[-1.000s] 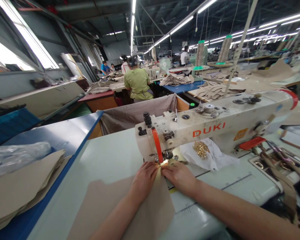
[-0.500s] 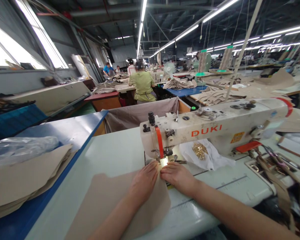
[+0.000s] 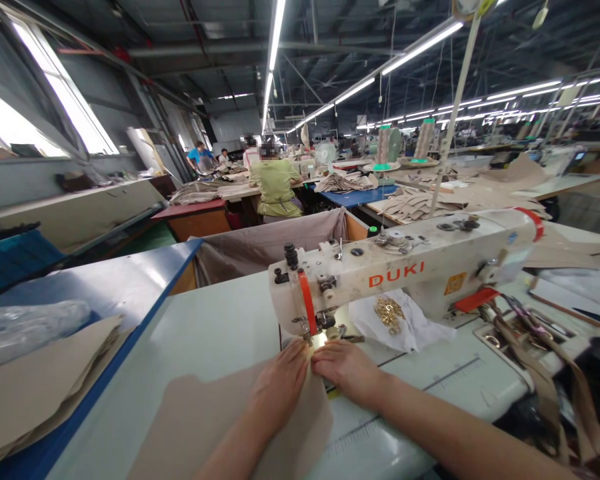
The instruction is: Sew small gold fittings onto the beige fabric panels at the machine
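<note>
A beige fabric piece (image 3: 200, 420) lies flat on the pale green table (image 3: 215, 320) in front of a white DUKI sewing machine (image 3: 405, 267). My left hand (image 3: 280, 383) presses on the fabric with fingers together, fingertips just below the needle. My right hand (image 3: 343, 367) rests beside it, fingers pressed down on the fabric's right edge at the lit needle area (image 3: 320, 337). The two hands nearly touch at the fingertips.
A white cloth with gold metal rings (image 3: 390, 313) sits under the machine arm. Beige straps (image 3: 540, 360) hang at the right. A stack of beige pieces (image 3: 40, 387) and a plastic bag lie on the blue table at left. A person in a green top (image 3: 276, 187) sits ahead.
The head camera has tilted up slightly, so the machine and hands sit lower in view. Both hands stay on the fabric at the needle with little visible movement.
</note>
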Demonstrator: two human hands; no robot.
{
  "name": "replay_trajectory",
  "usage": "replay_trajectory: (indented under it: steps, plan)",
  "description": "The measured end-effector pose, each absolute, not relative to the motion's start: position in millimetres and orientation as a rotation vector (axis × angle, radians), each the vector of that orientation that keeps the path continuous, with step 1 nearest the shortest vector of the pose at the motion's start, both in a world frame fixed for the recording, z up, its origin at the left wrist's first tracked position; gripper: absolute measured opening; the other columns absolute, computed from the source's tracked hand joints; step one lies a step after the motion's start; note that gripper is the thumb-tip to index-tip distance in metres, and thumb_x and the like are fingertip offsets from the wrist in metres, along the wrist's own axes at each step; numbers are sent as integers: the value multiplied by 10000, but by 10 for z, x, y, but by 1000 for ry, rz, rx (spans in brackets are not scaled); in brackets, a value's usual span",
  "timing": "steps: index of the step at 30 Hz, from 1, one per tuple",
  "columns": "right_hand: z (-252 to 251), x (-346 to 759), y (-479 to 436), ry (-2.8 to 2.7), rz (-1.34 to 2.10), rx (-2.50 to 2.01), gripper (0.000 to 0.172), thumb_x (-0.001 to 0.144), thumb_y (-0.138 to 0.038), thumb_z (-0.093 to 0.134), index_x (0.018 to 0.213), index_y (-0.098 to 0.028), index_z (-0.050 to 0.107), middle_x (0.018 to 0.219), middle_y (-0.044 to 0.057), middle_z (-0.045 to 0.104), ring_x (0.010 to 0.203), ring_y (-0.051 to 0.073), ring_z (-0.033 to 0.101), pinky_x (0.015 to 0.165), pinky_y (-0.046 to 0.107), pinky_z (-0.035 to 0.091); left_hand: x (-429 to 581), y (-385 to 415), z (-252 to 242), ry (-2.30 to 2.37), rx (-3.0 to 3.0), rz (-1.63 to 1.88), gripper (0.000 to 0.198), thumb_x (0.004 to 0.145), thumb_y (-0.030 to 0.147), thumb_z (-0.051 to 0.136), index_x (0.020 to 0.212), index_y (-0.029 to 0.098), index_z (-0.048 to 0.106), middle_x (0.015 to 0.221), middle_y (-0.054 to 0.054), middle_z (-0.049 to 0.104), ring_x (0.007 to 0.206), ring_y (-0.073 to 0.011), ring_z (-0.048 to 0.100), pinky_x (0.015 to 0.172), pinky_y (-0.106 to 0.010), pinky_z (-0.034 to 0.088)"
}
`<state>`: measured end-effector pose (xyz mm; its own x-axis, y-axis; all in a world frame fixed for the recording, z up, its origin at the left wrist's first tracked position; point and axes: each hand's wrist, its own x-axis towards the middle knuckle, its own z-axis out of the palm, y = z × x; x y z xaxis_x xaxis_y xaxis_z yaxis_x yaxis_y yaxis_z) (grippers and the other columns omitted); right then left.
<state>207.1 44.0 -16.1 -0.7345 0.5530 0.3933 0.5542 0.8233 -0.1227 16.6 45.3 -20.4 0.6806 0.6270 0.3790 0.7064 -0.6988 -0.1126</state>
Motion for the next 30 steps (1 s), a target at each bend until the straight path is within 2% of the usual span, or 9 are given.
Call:
replay_trajectory:
  steps: [9, 25, 30]
  plan:
    - [-180, 2072, 454, -2580, -1, -855, 56, 855, -184, 597, 881, -143, 625, 1000, 64, 684, 924, 184, 612, 836, 292, 432, 204, 468, -163, -1150, -2654, -569, 338, 913, 163, 332, 1079, 146, 625, 1119, -93, 669, 1075, -193, 597, 907, -322, 517]
    - [-202, 2068, 461, -2512, -5, -812, 104, 889, -169, 541, 851, -136, 632, 922, 61, 683, 891, 166, 603, 844, 288, 442, 258, 409, -109, -1348, -2683, -524, 313, 899, 163, 371, 1109, 146, 603, 1160, -97, 649, 1111, -189, 576, 952, -335, 484]
    - [-158, 2007, 340, -2655, -30, -703, 99, 889, -184, 544, 841, -150, 624, 898, 43, 677, 867, 157, 600, 845, 290, 451, 154, 200, -145, -1451, -2691, -557, 317, 880, 158, 413, 1155, 160, 572, 1200, -90, 626, 1094, -182, 587, 934, -325, 499]
